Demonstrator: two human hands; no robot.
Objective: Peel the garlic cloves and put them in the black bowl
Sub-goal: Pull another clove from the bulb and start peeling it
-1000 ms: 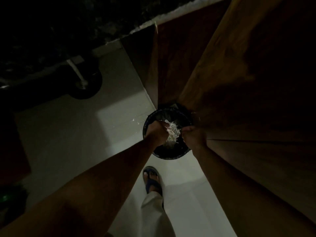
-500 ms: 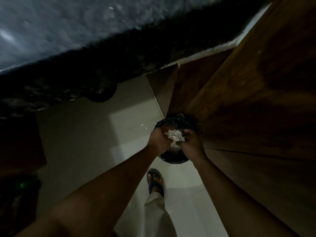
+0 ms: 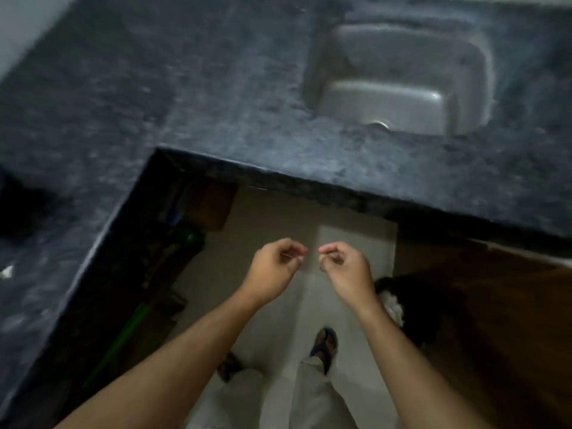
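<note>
Nothing is gripped: both hands are held up over the floor (image 3: 272,218) with fingers loosely curled, left hand (image 3: 272,267) just beside right hand (image 3: 348,275), fingertips apart; garlic skins (image 3: 393,306) are seen in a dark bin (image 3: 411,289) right of the right wrist; beyond, a dark counter (image 3: 185,103) holds 1 sink (image 3: 402,78); no black bowl can be made out.

Left hand (image 3: 274,267) and right hand (image 3: 346,270) loosely curled over floor (image 3: 272,218), dark countertop (image 3: 185,88), steel sink (image 3: 402,78)
</note>
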